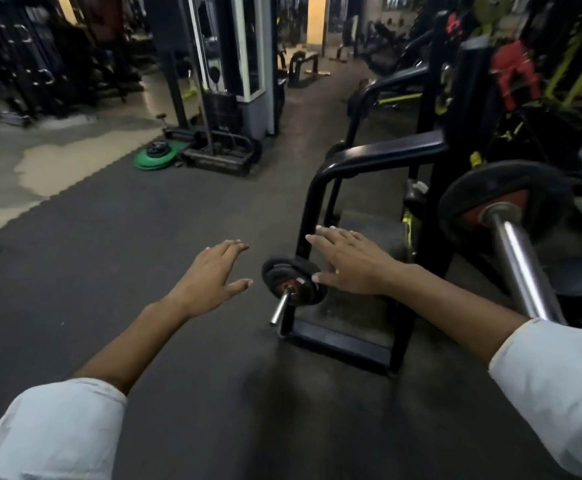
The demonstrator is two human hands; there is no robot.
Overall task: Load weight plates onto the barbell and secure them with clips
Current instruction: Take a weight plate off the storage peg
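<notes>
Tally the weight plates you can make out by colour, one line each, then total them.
Black plates: 3, namely the large plate on the barbell sleeve and two small plates on the low rack peg.
Green plates: 2, at least, stacked on the floor by the cable machine; blur hides any more.
Total: 5

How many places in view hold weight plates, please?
3: small plates on the low storage peg between the hands, one plate on the barbell at right, and a floor stack far left. Others may be hidden.

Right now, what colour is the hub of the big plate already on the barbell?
Red, ringed by black rubber; the head view shows it at right.
</notes>
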